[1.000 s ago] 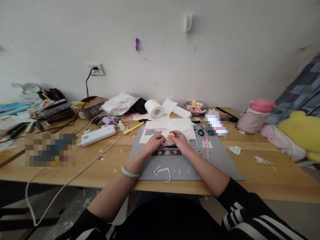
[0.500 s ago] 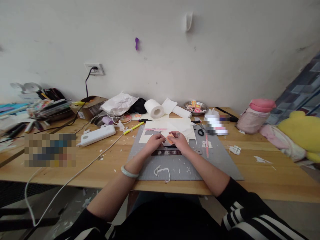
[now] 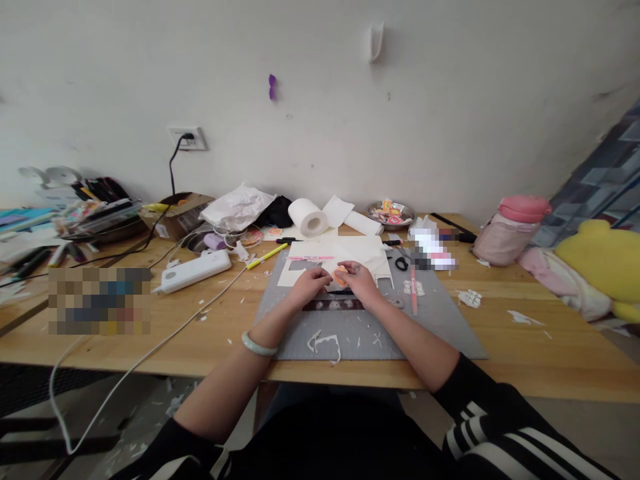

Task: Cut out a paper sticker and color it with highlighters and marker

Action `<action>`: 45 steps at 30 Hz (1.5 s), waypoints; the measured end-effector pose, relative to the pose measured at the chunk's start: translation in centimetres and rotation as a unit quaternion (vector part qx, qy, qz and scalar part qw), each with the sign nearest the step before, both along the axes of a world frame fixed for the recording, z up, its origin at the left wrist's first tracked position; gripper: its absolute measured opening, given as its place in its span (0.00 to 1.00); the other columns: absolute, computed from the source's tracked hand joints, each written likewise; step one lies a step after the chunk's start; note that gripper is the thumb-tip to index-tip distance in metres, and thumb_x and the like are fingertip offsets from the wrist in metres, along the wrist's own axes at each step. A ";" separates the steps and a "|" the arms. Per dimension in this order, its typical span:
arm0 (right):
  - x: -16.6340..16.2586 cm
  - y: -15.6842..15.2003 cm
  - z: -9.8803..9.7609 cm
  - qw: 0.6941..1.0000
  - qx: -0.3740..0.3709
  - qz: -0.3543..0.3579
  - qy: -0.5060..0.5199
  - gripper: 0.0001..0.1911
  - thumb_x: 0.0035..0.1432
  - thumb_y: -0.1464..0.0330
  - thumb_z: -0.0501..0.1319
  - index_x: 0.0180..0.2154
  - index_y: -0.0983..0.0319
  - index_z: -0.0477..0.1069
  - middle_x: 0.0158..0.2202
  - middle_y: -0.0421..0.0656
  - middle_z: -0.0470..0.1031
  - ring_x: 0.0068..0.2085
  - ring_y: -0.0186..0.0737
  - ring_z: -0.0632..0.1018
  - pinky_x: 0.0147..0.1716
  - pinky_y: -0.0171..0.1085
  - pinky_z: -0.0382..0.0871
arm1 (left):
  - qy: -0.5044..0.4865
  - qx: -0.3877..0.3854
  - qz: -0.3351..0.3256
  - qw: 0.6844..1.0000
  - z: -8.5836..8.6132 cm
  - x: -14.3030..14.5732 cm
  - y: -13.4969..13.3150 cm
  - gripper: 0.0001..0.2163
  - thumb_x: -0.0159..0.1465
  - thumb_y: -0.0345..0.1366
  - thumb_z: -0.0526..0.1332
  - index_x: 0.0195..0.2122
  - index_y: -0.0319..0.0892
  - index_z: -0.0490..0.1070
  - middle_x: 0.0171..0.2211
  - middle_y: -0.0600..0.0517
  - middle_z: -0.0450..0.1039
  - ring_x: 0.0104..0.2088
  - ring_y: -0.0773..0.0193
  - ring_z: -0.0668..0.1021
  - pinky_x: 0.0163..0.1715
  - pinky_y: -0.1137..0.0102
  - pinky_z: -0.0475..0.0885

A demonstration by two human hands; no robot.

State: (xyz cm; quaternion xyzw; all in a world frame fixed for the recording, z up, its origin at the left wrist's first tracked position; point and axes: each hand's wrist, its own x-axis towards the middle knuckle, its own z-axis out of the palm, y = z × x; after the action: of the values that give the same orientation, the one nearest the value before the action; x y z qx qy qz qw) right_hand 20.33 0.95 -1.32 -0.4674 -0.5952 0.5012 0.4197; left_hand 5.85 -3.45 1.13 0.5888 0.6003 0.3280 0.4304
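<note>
My right hand (image 3: pixel 360 283) is closed on a small orange piece (image 3: pixel 341 277), held up over the middle of the grey cutting mat (image 3: pixel 295 340). Close beside it, my left hand (image 3: pixel 309 287) has its fingers pinched together; whatever may be between them is too small to make out. Under both hands lies a dark ruler (image 3: pixel 333 305), partly covered. White paper sheets (image 3: pixel 287 275) with cut-out openings spread behind the hands, and a pink pen (image 3: pixel 311 258) rests on them. Curled white paper scraps (image 3: pixel 325 343) lie nearer me on the mat.
Black-handled scissors (image 3: pixel 401 264) and a pink craft pen (image 3: pixel 414 293) lie to the right. A metal bowl (image 3: pixel 410 217) holds small colourful cutouts. A paper roll (image 3: pixel 307 218), a yellow pen (image 3: pixel 267 256) and a white power bank (image 3: pixel 196 271) with a cable stand around. A pink bottle (image 3: pixel 510 233) is far right.
Both hands stay nearly in place over the mat. The orange piece has turned slightly in my right fingers. Nothing else has visibly moved apart from a tiny camera shift.
</note>
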 end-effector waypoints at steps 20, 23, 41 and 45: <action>0.0 0.0 0.1 1.000 0.008 0.019 -0.004 0.10 0.61 0.67 0.59 0.43 0.66 0.69 0.41 0.44 0.73 0.39 0.38 0.76 0.38 0.42 0.73 | 0.016 -0.009 -0.002 1.000 -0.4 -0.3 0.2 0.11 0.65 0.40 0.56 0.38 0.36 0.69 0.32 0.52 0.71 0.28 0.68 0.74 0.29 0.70 0.73; 0.1 0.0 0.2 1.000 0.007 0.021 -0.006 0.10 0.61 0.67 0.59 0.43 0.65 0.69 0.42 0.44 0.73 0.40 0.38 0.76 0.39 0.42 0.73 | 0.013 -0.009 0.002 1.000 -0.4 -0.3 0.2 0.12 0.65 0.41 0.56 0.39 0.36 0.69 0.32 0.52 0.72 0.29 0.68 0.75 0.29 0.69 0.73; 0.1 -0.2 0.4 0.998 0.027 0.023 -0.048 0.11 0.61 0.66 0.59 0.44 0.65 0.69 0.44 0.45 0.72 0.42 0.40 0.75 0.41 0.44 0.72 | 0.027 -0.015 -0.037 0.999 0.2 -0.2 -0.1 0.10 0.65 0.39 0.57 0.37 0.36 0.69 0.31 0.53 0.71 0.28 0.69 0.74 0.28 0.71 0.72; 0.2 -0.1 0.6 0.997 0.033 0.031 -0.055 0.11 0.61 0.66 0.59 0.44 0.65 0.69 0.44 0.45 0.72 0.42 0.39 0.75 0.41 0.44 0.72 | 0.022 -0.018 -0.046 0.999 0.2 -0.2 -0.1 0.10 0.64 0.39 0.58 0.36 0.36 0.69 0.29 0.54 0.70 0.26 0.70 0.73 0.27 0.71 0.71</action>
State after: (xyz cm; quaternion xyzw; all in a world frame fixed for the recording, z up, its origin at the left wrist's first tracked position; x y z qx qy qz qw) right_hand 20.49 0.84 -0.76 -0.4617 -0.6478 0.4672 0.3858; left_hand 5.62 -3.52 1.31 0.6147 0.5880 0.2838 0.4425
